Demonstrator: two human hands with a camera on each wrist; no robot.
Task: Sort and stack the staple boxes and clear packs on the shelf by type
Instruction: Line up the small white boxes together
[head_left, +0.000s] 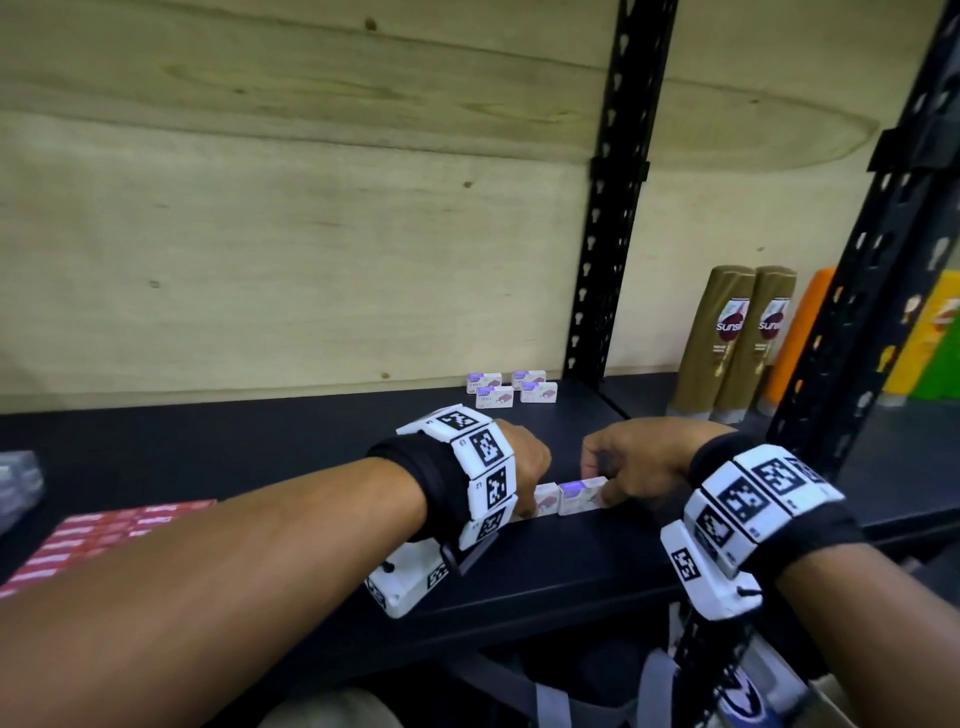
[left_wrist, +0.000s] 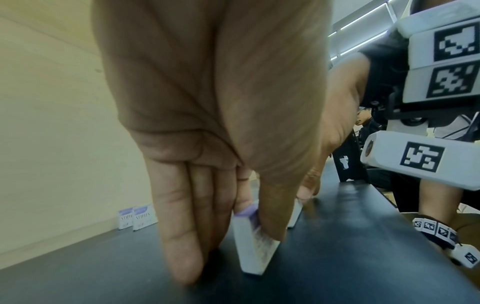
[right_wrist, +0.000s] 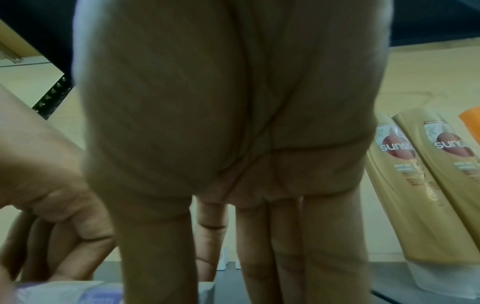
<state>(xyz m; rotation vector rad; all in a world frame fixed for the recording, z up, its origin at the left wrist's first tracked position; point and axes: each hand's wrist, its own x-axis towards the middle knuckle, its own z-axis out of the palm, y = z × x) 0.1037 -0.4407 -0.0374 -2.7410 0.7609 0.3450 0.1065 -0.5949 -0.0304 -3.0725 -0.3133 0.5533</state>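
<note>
**Two staple boxes pinched side by side near the shelf's front edge**

Here, from the head camera, both hands meet over the black metal shelf (head_left: 291, 452), a little in from its front edge. The left hand (head_left: 519, 462) curls down onto a small white-and-purple cardboard staple box (head_left: 545, 500), most of it hidden behind the knuckles. The right hand (head_left: 631, 462) pinches a second white-and-purple staple box (head_left: 582, 496) between thumb and fingers; the two boxes stand upright, touching end to end. Four more matching staple boxes (head_left: 511, 388) sit in a tight cluster at the back edge, against the pale plywood back panel (head_left: 285, 234). At the shelf's left end lie flat red packs (head_left: 104, 535), and beyond them, at the far left edge, a greyish clear-looking pack (head_left: 18, 480), too blurred to describe. Past the black perforated upright (head_left: 605, 249), two gold shampoo bottles (head_left: 735, 343) stand on the neighbouring shelf.

From the left wrist, the left hand's fingers (left_wrist: 179, 236) point down to the shelf, and thumb and fingers grip the tilted staple box between them. The other box (left_wrist: 296, 214) is just behind, under the right hand's fingertips.

From the right wrist, the palm fills the view; the fingers (right_wrist: 298, 246) hang straight down, the held box is a pale blur at the bottom edge, and the grip cannot be judged here.
</note>
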